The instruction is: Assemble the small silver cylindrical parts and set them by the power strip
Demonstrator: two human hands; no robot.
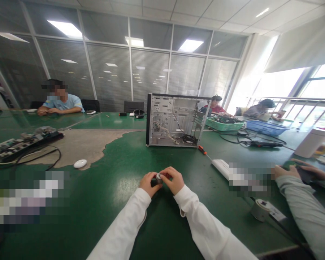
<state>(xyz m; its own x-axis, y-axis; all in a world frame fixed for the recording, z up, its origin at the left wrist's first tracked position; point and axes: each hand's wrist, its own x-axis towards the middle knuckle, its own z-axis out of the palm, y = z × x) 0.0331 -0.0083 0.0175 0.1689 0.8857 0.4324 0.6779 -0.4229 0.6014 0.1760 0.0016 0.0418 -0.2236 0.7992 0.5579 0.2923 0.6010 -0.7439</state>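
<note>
Near the middle of the green table, my left hand point(148, 183) curls its fingers and thumb around a small silvery round object point(159, 176). The fingertips of my right hand point(173, 180) pinch the same object from the right, by its upper part. Its kind is too small to make out, and fingers cover much of it. Beyond both hands stands an open computer case point(176, 121), its side panel off and its metal frame and cables showing. A screwdriver point(202, 150) with an orange and black handle lies at the case's lower right corner.
A white power strip point(220, 169) lies to the right, near a co-worker's sleeve point(300, 198). Circuit boards point(29, 142) and cables lie at left, by a white round disc point(80, 164). A green basket point(224, 125) and blue basket point(265, 128) stand back right.
</note>
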